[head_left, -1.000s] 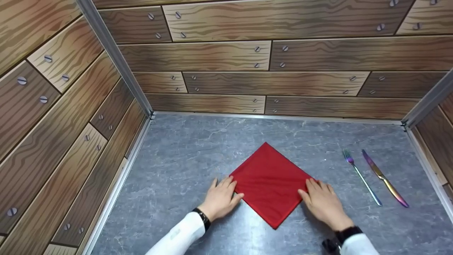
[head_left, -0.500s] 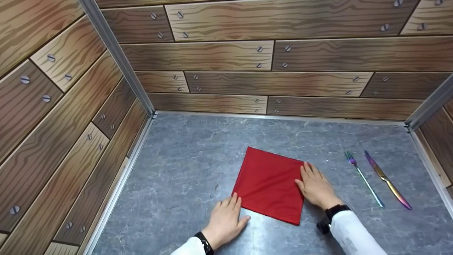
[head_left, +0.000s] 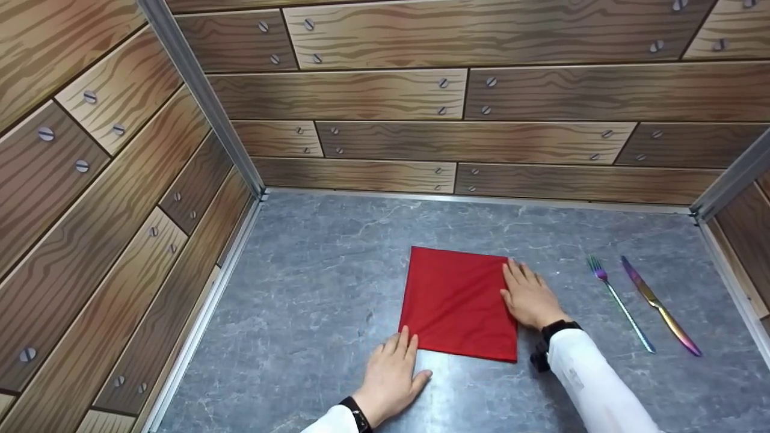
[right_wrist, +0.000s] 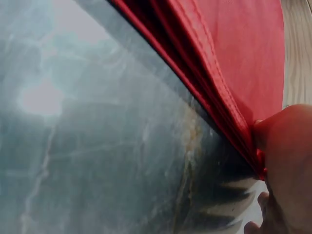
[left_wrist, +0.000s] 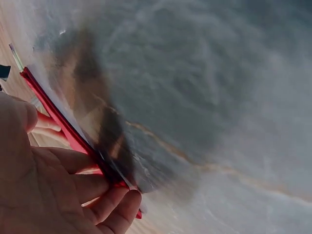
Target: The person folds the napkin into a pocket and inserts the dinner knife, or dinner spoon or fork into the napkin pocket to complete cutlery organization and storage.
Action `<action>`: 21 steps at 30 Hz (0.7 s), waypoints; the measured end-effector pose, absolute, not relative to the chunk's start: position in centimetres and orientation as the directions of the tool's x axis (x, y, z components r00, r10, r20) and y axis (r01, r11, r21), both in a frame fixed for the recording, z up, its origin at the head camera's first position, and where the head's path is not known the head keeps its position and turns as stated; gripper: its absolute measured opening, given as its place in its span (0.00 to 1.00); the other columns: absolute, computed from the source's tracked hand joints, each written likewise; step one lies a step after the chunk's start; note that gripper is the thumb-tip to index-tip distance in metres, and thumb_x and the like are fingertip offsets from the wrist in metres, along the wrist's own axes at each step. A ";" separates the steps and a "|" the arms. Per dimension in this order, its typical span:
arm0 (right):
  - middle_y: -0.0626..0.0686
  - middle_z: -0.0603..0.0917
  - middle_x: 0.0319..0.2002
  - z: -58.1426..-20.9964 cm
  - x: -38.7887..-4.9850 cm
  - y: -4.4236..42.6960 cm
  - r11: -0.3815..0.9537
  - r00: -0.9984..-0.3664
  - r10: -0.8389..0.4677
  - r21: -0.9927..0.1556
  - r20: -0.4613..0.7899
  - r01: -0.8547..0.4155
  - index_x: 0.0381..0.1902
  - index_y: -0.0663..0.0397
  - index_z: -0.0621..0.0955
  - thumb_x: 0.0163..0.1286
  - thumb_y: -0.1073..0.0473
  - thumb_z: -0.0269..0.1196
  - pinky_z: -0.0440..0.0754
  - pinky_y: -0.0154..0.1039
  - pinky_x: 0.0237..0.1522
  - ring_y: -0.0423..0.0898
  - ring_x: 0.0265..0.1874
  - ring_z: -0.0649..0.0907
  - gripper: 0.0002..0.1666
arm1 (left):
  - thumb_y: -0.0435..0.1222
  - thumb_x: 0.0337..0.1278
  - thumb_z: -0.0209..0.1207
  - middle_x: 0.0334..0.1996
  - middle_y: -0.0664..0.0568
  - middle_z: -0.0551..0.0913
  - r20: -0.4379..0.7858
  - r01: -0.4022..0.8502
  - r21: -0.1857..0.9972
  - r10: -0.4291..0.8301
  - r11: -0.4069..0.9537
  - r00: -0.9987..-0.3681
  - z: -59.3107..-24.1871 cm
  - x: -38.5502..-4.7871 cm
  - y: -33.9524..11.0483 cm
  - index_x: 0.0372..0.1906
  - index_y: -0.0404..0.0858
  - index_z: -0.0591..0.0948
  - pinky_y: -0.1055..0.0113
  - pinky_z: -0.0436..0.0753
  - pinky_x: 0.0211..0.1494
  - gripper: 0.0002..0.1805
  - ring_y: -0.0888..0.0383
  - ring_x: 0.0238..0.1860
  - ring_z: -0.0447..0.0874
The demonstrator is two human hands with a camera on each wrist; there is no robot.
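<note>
A folded red cloth napkin [head_left: 460,300] lies flat on the table, its sides now nearly square to the back wall. In the right wrist view the napkin [right_wrist: 239,53] shows several stacked layers along its stitched edge. My left hand [head_left: 391,373] rests its straight fingertips on the near left corner, thumb held apart on the table side. My right hand [head_left: 529,294] lies with straight fingers on the far right corner. To the right of that hand are a shiny rainbow-coloured fork [head_left: 619,304] and a matching knife [head_left: 660,305], side by side and slanted.
The grey marbled tabletop [head_left: 313,270] is bounded by a wood-patterned back wall [head_left: 385,141] and a left wall [head_left: 120,198]. Metal strips [head_left: 361,192] run along the table's edges. Part of a right wall [head_left: 740,234] also shows.
The napkin has turned anticlockwise from a diamond to a near-square position. My right hand has moved away from me and slightly left; my left hand has come nearer to me.
</note>
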State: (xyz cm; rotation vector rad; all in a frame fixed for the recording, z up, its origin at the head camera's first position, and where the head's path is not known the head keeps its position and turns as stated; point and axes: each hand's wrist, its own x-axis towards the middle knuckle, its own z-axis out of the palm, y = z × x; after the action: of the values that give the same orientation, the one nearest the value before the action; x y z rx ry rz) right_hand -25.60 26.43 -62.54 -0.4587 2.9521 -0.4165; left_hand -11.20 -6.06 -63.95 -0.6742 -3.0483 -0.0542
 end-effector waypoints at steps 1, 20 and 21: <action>0.69 0.54 0.79 -62.5 -25.6 26.4 0.916 -0.946 -0.314 -0.288 -0.080 -0.280 0.78 0.69 0.58 0.81 0.55 0.51 0.52 0.68 0.73 0.70 0.76 0.54 0.36 | 0.62 0.74 0.45 0.74 0.42 0.68 0.025 0.423 0.026 0.422 0.906 -0.906 -63.9 -11.2 -6.0 0.74 0.37 0.71 0.56 0.73 0.65 0.40 0.50 0.71 0.68; 0.67 0.54 0.79 -62.5 -26.4 26.7 0.922 -0.945 -0.315 -0.262 -0.084 -0.284 0.78 0.68 0.58 0.81 0.55 0.51 0.50 0.69 0.73 0.70 0.76 0.54 0.36 | 0.61 0.71 0.52 0.70 0.40 0.73 0.029 0.418 0.001 0.418 0.908 -0.908 -63.4 -11.7 -5.0 0.71 0.36 0.75 0.56 0.73 0.63 0.38 0.49 0.66 0.72; 0.67 0.54 0.79 -62.5 -26.4 26.7 0.922 -0.945 -0.316 -0.260 -0.079 -0.287 0.78 0.68 0.59 0.81 0.55 0.51 0.51 0.70 0.73 0.70 0.76 0.54 0.36 | 0.60 0.70 0.53 0.70 0.40 0.74 0.035 0.421 -0.003 0.421 0.907 -0.906 -63.2 -11.8 -5.0 0.70 0.36 0.76 0.56 0.74 0.62 0.38 0.49 0.65 0.72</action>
State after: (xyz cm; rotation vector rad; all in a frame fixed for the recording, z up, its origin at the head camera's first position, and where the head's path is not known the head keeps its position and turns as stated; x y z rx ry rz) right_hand -26.40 26.66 -62.45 -0.4665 2.9617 -0.3739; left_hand -11.80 -4.99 -63.24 -0.6696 -3.0333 -0.0074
